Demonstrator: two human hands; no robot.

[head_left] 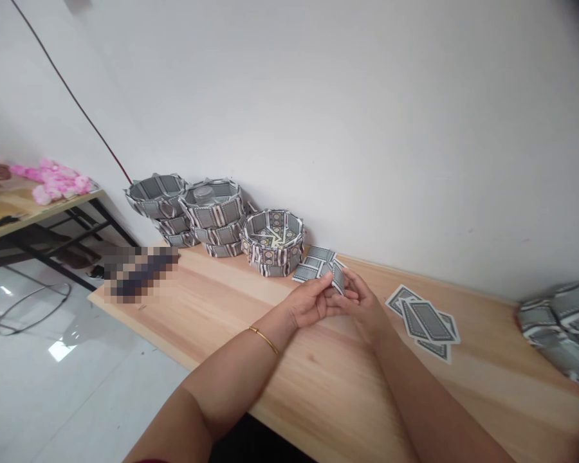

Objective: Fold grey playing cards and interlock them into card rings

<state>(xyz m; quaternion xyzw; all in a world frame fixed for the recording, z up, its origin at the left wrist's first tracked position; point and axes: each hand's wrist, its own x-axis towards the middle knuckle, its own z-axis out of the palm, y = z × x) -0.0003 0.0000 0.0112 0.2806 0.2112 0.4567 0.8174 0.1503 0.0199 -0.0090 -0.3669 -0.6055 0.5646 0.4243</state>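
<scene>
Head view: card piece [338, 278] in both hands, centre of frame, raised above the wooden table [207, 299]. Looks folded; exact creases hidden by fingers. More grey pieces [311, 271] lie just behind it, beside the small card basket [274, 257]. Loose cards [429, 321] overlap right of centre, apart from the hands. Taller card baskets [216, 215] upper left of centre.

Handling, my judgement: pinch close to the crease, line up edges before pressing, run thumb along the fold with even pressure. Support the back with fingertips so the card doesn't bow. Too hard a squeeze could bend a corner; a loose grip lets it slip or spring open.

Left hand [313, 303]: palm partly up, thumb on the piece's near side, other fingers extended loosely below. Forearm enters from bottom left, angled up to the right, bracelet [264, 339] near wrist. Right hand [365, 299]: fingers curled in around the piece's right side, thumb placement unclear. Forearm comes from bottom right, angled up-left. Hands meet, fingertips close together.
</scene>
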